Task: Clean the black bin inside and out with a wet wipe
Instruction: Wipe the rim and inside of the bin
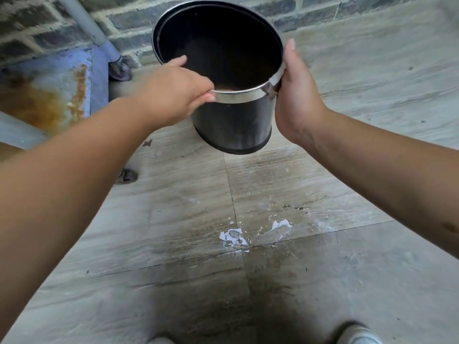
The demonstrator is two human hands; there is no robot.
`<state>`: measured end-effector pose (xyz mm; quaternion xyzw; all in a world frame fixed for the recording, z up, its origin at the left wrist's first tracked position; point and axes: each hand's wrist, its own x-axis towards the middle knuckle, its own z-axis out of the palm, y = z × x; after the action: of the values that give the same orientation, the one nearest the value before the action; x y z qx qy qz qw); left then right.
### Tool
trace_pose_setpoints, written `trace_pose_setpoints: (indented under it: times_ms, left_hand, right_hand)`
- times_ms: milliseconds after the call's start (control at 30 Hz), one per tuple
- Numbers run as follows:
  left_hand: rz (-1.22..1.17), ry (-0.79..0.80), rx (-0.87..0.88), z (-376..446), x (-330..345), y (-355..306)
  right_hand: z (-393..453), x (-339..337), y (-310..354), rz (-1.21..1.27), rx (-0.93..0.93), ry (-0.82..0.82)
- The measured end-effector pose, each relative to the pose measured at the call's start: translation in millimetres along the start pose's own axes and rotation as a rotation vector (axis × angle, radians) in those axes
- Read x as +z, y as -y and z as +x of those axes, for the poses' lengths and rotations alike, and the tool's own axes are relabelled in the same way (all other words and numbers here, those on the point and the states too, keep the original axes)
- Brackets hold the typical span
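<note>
A round black bin (233,125) with a shiny metal band around its rim is held in the air above the tiled floor, mouth tilted toward me, dark inside. My left hand (173,90) grips the near-left rim, fingers curled over the edge. My right hand (295,88) is pressed flat against the bin's right side at the rim, thumb up. No wet wipe is visible in either hand.
A brick wall (62,28) runs along the back, with a grey pipe (84,23) coming down at the left beside a rusty blue metal panel (49,90). The floor tiles (248,234) below the bin are wet with puddles. My shoe (357,335) shows at the bottom right.
</note>
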<state>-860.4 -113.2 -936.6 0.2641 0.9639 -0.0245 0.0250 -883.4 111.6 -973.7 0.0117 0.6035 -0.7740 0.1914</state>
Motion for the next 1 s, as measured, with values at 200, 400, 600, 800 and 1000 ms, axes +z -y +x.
trace_pose_setpoints:
  times_ms: [200,400,600,800,1000]
  left_hand:
    - [0.0,-0.025,-0.155,11.4,2.4,-31.8]
    - [0.04,-0.115,-0.347,33.8,-2.9,-105.5]
    - [-0.176,-0.015,-0.287,44.3,-5.4,-118.8]
    - [0.026,0.068,0.034,-58.0,-9.9,-33.8]
    - [-0.011,-0.064,-0.033,-69.9,11.4,-46.5]
  right_hand:
    - [-3.7,7.4,-1.4,0.026,-0.03,-0.105]
    - [-8.0,18.1,-3.1,-0.008,-0.029,-0.218]
    - [-2.9,9.7,3.6,0.066,0.03,-0.054]
    - [4.2,-3.1,1.7,-0.067,0.0,0.028]
    - [0.2,-2.0,-6.0,-0.118,-0.009,0.06]
